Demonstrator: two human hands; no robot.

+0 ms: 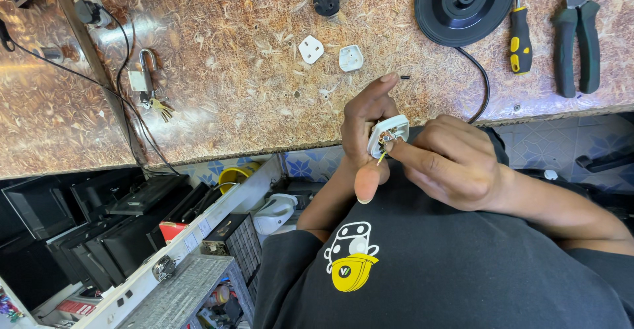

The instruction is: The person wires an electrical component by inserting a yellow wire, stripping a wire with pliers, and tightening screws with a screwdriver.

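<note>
My left hand (365, 121) holds a small white plug body (389, 133) with its inside showing, index finger stretched up and thumb pointing down. My right hand (452, 164) comes in from the right, its fingertips pinching a thin yellow-green wire (381, 159) at the plug's lower edge. A black cable (483, 86) runs from a round black appliance base (464, 2) down behind my right hand. Both hands hover just off the front edge of the speckled brown worktop (231, 71).
On the worktop lie two white plug cover pieces (311, 48) (351, 58), a black plug (328, 0), a yellow-and-black screwdriver (520, 38), dark pliers (576, 38) and a padlock with keys (146, 78). Black boxes on shelves (119, 230) sit below left.
</note>
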